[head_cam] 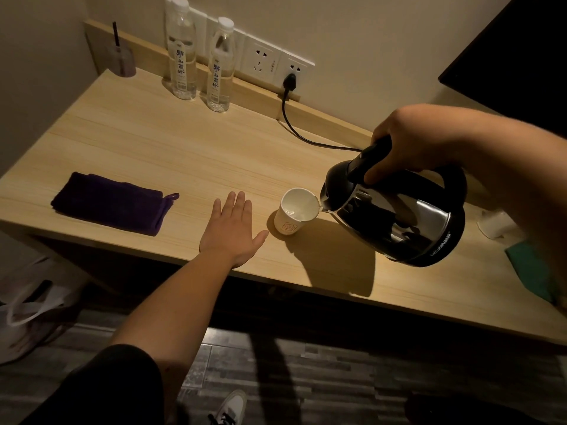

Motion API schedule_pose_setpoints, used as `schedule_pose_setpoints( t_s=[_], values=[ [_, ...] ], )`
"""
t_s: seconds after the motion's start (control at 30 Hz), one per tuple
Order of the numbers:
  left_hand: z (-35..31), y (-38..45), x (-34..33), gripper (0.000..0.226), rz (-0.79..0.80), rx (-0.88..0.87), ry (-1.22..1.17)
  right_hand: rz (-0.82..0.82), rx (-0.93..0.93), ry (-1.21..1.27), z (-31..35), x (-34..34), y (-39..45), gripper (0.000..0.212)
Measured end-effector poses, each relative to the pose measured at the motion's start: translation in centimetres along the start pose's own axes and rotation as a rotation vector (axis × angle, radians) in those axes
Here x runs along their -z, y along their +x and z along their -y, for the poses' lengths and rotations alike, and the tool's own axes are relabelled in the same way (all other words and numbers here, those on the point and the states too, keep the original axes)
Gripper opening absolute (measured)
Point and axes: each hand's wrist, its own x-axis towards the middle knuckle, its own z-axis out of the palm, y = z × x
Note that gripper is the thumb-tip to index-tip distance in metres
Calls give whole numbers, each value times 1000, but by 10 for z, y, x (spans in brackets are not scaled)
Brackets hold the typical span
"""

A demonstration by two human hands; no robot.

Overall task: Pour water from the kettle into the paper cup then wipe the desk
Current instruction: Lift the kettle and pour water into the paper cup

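Head view: right hand (411, 142) fingers wrapped around kettle (395, 216) handle, spout tipped over paper cup (293, 211) rim. Left hand (233, 231) flat on bench (153, 139), fingers spread, cup just right of thumb. Purple cloth (110, 202) left of left fingers.

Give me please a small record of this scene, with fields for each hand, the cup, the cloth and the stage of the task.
right hand: grips kettle handle, kettle tilted, spout at cup rim
left hand: flat on desk, beside cup, holds nothing
paper cup: upright, some water inside
purple cloth: folded, lying left of the hand, untouched
stage: pouring; wiping not yet begun
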Motion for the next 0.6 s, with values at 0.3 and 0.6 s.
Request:
schedule_pose_setpoints(
  t_s=[0.3, 0.6],
  values=[
    [0, -1, 1, 87, 3, -1, -5, 7, 8, -16, 1, 1, 4, 26],
    [1, -1, 2, 87, 4, -3, -8, -98, -25, 123, -19, -13, -9, 26]
  ],
)
